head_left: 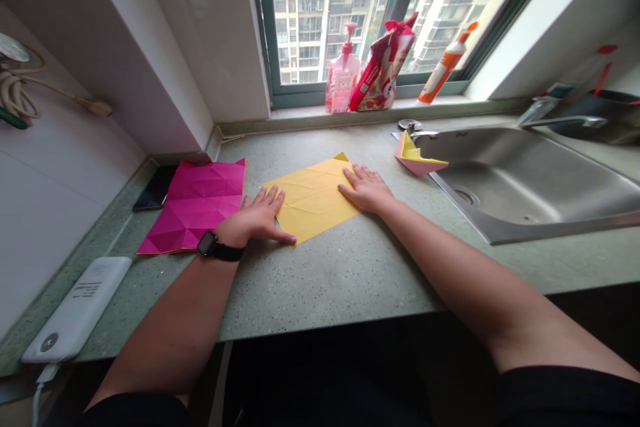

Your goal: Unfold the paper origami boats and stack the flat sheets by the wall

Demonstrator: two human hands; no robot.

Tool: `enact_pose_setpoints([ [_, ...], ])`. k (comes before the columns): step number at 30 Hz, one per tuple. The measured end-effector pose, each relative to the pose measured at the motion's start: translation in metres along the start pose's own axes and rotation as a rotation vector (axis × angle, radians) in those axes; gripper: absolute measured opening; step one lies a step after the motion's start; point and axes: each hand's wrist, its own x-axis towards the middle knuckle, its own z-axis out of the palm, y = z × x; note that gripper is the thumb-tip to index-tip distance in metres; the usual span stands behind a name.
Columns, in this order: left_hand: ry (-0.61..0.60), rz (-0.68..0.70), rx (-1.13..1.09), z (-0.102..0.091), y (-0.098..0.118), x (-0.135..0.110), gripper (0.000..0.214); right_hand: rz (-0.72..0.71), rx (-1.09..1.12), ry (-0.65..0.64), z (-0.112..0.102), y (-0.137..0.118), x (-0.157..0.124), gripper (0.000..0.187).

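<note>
Yellow origami paper [313,197] lies flat on the speckled tabletop [330,287], with both hands open and fingers spread, holding nothing. The left hand [257,217] rests against its left edge, the right hand [367,190] on its right edge. Creased magenta paper [195,203] lies just left, beside a phone [155,188]; a folded pink-and-yellow paper model [417,157] sits at the edge of the steel sink [525,180].
</note>
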Motion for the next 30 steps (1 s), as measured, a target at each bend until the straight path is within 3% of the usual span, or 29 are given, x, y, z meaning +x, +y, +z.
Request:
enact_pose_setpoints([
  [4, -0.031, -0.039, 0.018, -0.002, 0.0, 0.0, 0.157, 0.117, -0.004, -0.033, -0.007, 0.026, -0.001, 0.086],
  [9, -0.022, -0.071, 0.019, -0.016, -0.008, 0.006, 0.151, 0.127, 0.037, -0.018, -0.006, 0.026, -0.001, 0.086],
  [11, -0.012, -0.132, 0.03, -0.028, -0.014, 0.01, 0.132, 0.121, 0.061, 0.005, -0.003, 0.026, 0.0, 0.085],
  [13, 0.007, -0.226, 0.035, -0.041, -0.02, 0.017, 0.098, 0.115, 0.094, 0.039, 0.002, 0.028, 0.002, 0.084],
  [15, 0.122, -0.301, -0.003, -0.052, -0.025, 0.026, 0.07, 0.1, 0.152, 0.095, 0.006, 0.035, 0.003, 0.079],
  [17, 0.292, -0.334, -0.058, -0.057, -0.028, 0.036, 0.062, 0.054, 0.244, 0.177, 0.008, 0.045, 0.005, 0.073],
  [19, 0.381, -0.354, -0.099, -0.059, -0.03, 0.047, 0.06, -0.025, 0.342, 0.272, 0.007, 0.056, 0.006, 0.067],
  [24, 0.3, -0.397, -0.148, -0.062, -0.032, 0.071, 0.05, -0.166, 0.401, 0.389, 0.003, 0.07, 0.005, 0.043],
  [28, 0.14, -0.47, -0.26, -0.07, -0.032, 0.08, 0.029, -0.14, 0.344, 0.305, 0.006, 0.063, 0.003, 0.022],
  [30, 0.118, -0.475, -0.303, -0.074, -0.03, 0.079, 0.025, -0.119, 0.328, 0.258, 0.007, 0.06, 0.002, 0.018],
])
